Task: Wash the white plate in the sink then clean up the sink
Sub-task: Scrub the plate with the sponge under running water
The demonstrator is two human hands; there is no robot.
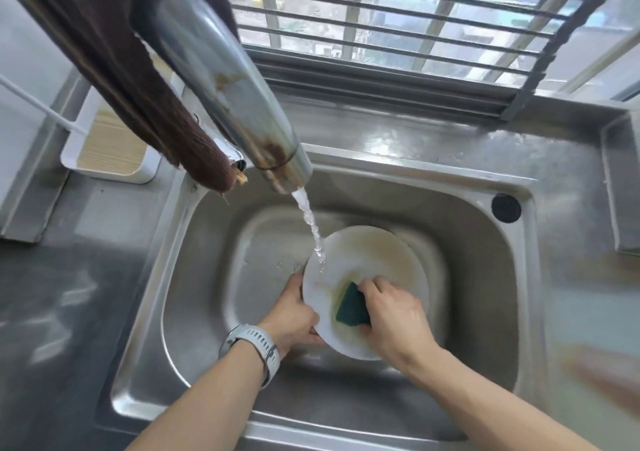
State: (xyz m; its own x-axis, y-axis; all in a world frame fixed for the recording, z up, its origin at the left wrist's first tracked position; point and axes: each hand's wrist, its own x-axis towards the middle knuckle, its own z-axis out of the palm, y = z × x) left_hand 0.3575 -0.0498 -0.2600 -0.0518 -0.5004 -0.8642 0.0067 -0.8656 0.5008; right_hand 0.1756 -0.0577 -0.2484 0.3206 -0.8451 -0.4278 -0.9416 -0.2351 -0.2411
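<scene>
A white plate (372,260) with brownish smears is tilted inside the steel sink (467,277). My left hand (294,315), with a grey watch on the wrist, grips the plate's left rim. My right hand (394,315) holds a green sponge (351,307) pressed against the lower part of the plate's face. Water (311,225) runs from the steel faucet (235,90) onto the plate's upper left edge.
A brown cloth (138,80) hangs over the faucet at the upper left. A white box with a wooden lid (110,139) stands on the counter left of the sink. A black overflow hole (506,208) sits at the sink's right. A barred window (415,17) lies behind.
</scene>
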